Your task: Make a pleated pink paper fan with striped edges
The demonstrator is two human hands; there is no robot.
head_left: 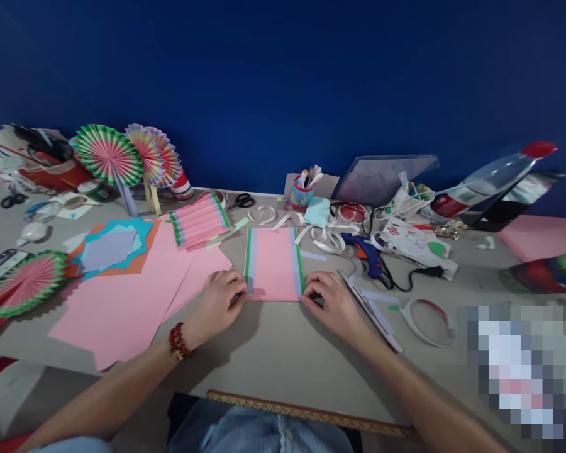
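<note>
A pink sheet of paper (274, 264) with lavender and green strips along both sides lies flat on the table in front of me. At its near left corner my left hand (224, 296) is closed, with thumb and fingertips on the paper's edge. My right hand (329, 301) pinches the near right corner in the same way, fingers curled. Left of the sheet lie a pleated pink paper (200, 220) with matching striped ends and large plain pink sheets (122, 302). A long flat cutter-like tool (370, 311) rests beside my right hand, partly hidden by it.
Finished paper fans (108, 155) stand at the back left. A blue glue gun (368, 255), white paper strips (327, 239), a tape roll (429, 324) and a bottle (485, 182) lie to the right. Black-handled scissors (243, 201) and a pen cup (302, 194) are behind.
</note>
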